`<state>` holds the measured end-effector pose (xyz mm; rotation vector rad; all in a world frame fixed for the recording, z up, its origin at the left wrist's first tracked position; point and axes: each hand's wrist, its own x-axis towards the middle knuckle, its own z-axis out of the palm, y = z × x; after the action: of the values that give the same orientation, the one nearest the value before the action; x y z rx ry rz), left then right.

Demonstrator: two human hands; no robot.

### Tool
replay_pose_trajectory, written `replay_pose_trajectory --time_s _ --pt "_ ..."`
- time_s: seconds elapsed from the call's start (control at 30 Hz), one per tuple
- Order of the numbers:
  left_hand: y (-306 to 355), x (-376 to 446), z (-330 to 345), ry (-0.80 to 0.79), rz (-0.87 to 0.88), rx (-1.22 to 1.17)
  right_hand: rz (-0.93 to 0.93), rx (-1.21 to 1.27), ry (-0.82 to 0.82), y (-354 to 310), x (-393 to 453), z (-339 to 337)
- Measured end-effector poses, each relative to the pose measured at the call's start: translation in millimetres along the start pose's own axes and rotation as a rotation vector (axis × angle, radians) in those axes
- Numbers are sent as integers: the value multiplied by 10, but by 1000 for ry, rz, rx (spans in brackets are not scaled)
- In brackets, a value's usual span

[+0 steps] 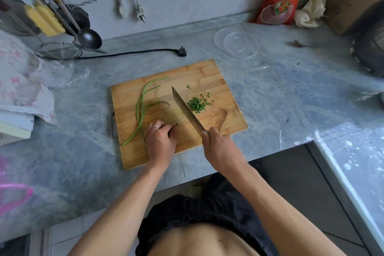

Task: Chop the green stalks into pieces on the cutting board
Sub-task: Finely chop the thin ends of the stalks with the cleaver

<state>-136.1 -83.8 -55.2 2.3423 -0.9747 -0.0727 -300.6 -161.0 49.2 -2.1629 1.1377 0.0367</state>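
Observation:
A wooden cutting board (207, 75) lies on the grey marble counter. Several long green stalks (143, 106) curve across its left half. A small heap of chopped green pieces (197, 104) sits right of the middle. My right hand (218, 143) grips the handle of a cleaver (185, 108), whose blade points away from me between the stalks and the heap. My left hand (161, 137), a ring on one finger, rests on the board with its fingers curled over the near ends of the stalks; what lies under the fingers is hidden.
A clear glass bowl (239, 44) stands behind the board at the right, a spoon (307, 43) further right. A black plug and cord (180, 51) lie behind the board. Utensils and a strainer (60, 51) hang at the back left, next to plastic bags (52, 75).

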Motion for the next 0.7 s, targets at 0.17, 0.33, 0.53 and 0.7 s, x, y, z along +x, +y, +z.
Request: replay_pose_trajectory --time_s 0.17,0.33,0.53,0.7 --pt "22 -2 -25 18 32 -13 27 84 -32 31 -82 136" --pt "-14 21 -44 -8 22 -9 3 67 -36 62 -137 178" --pt "37 12 -61 -17 -46 18 -10 45 -38 96 -111 153" --pt "102 18 -46 -10 -90 21 -10 35 -3 131 -106 112"
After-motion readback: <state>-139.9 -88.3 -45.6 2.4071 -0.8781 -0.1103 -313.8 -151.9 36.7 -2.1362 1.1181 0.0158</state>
